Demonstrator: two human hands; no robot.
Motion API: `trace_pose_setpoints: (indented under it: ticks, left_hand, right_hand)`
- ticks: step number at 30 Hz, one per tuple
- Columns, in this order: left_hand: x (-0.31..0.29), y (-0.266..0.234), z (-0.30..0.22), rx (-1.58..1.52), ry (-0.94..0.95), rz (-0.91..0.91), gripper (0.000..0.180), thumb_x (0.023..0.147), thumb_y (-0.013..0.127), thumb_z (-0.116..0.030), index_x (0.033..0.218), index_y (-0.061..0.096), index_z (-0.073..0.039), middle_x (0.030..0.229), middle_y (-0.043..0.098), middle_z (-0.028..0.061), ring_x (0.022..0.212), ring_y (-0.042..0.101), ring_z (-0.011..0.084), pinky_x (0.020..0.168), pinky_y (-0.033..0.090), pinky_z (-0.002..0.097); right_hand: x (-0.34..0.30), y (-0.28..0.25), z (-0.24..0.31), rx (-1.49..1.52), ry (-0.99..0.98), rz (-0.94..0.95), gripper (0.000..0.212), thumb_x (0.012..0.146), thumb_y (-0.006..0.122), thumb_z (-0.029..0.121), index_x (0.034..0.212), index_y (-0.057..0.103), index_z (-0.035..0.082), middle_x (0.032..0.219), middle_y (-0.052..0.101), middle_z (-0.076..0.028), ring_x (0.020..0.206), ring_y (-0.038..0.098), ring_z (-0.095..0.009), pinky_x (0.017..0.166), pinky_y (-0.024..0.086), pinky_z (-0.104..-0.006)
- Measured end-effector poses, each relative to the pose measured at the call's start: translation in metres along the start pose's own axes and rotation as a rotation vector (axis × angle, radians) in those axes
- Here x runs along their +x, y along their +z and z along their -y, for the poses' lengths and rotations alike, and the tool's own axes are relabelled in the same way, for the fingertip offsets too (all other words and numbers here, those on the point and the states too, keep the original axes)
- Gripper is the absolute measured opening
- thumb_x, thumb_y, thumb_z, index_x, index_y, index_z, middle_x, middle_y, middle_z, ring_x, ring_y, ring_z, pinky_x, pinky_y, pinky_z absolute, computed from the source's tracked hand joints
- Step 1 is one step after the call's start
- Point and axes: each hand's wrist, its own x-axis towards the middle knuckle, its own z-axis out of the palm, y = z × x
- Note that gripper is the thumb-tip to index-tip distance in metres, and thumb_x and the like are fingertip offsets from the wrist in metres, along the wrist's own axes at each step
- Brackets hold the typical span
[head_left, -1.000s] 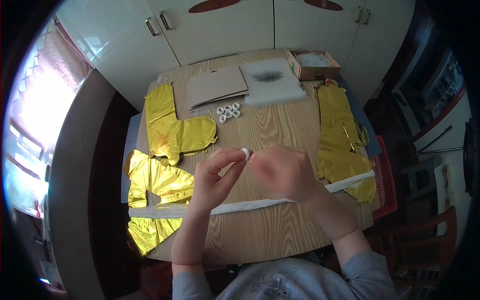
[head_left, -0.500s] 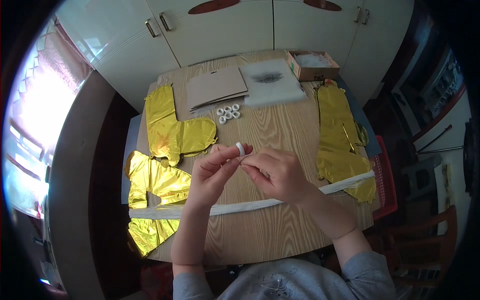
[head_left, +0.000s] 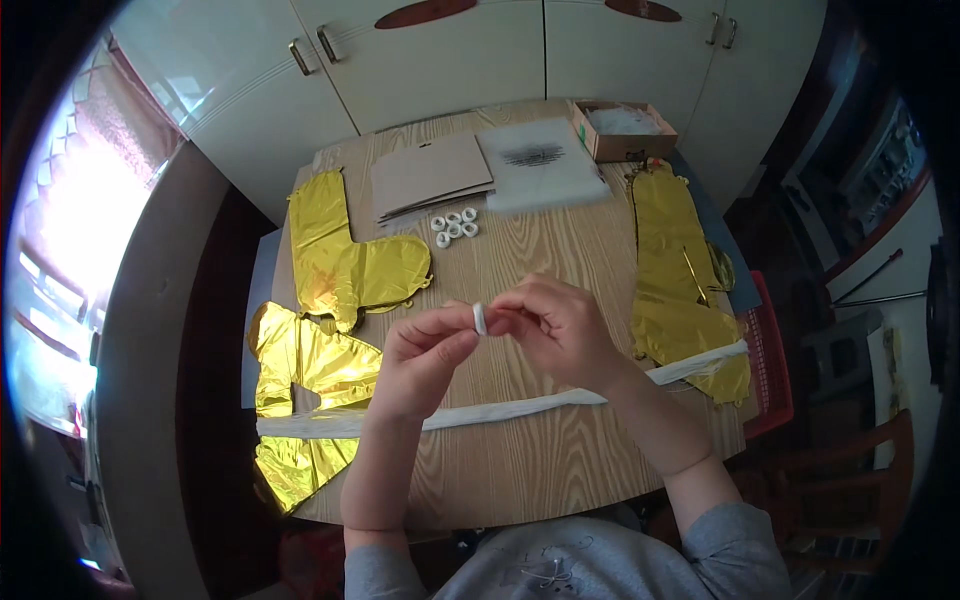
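Note:
Around the index finger of my left hand (head_left: 425,355) sits a small white coil (head_left: 480,319) that looks like wound string. That hand's other fingers are curled in, with the thumb beneath the index finger. Just right of the coil, the fingertips of my right hand (head_left: 556,328) are pinched together close to the left fingertip; what they hold is too fine to make out. Below both hands, a long bundle of white string (head_left: 510,411) stretches across the table, passing under my forearms. Beyond them several similar small white coils (head_left: 455,229) lie grouped.
Gold foil balloons lie flat on the wooden table (head_left: 530,470): one far left (head_left: 330,250), one near left (head_left: 300,450), others at right (head_left: 675,260). At the back are grey cardboard sheets (head_left: 432,172), a translucent sheet (head_left: 545,175) and an open box (head_left: 620,148). A red basket (head_left: 770,350) stands right.
My right hand has shifted up, its fingertips moving from the left thumb to beside the coil. The coil on my left index finger sits slightly lower and is turned.

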Motion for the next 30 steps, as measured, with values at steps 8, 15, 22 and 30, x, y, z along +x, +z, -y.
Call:
trace_pose_setpoints:
  ticks: [8,15,22,30]
  left_hand:
    - [0.006,0.010,0.005,0.061,0.107,-0.078,0.038,0.084,0.047,0.006,0.121,0.049,0.001,0.124,0.050,0.0145,0.122,0.041,0.0206,0.103,0.029,0.0334]
    - [0.005,0.010,0.009,0.417,0.093,-0.150,0.030,0.085,0.048,0.006,0.114,0.054,0.003,0.111,0.059,0.0136,0.108,0.053,0.0186,0.093,0.041,0.0286]
    - [0.001,0.008,0.011,0.651,-0.021,-0.208,0.018,0.080,0.063,-0.003,0.096,0.063,0.004,0.090,0.065,0.0068,0.083,0.058,0.0083,0.074,0.047,0.0220]
    - [0.005,0.009,0.008,0.393,-0.092,-0.165,0.010,0.080,0.064,-0.005,0.088,0.064,0.001,0.084,0.064,0.0035,0.080,0.057,0.0065,0.072,0.046,0.0205]
  right_hand:
    - [-0.002,0.009,0.004,-0.265,-0.104,-0.148,0.009,0.071,0.068,0.011,0.078,0.063,0.007,0.059,0.056,-0.003,0.050,0.054,-0.018,0.044,0.042,-0.0292]
    - [-0.002,0.002,0.008,-0.421,-0.180,-0.156,0.014,0.067,0.072,0.014,0.070,0.059,0.011,0.060,0.056,0.000,0.052,0.054,-0.015,0.045,0.043,-0.0280]
    - [0.000,-0.006,0.000,-0.227,-0.096,-0.058,0.020,0.061,0.076,0.017,0.069,0.058,0.012,0.062,0.054,0.000,0.058,0.054,-0.016,0.050,0.044,-0.0281]
    - [0.006,-0.008,-0.009,-0.150,-0.298,-0.074,0.019,0.062,0.072,0.008,0.079,0.062,0.010,0.079,0.058,0.000,0.067,0.055,-0.019,0.057,0.046,-0.0310]
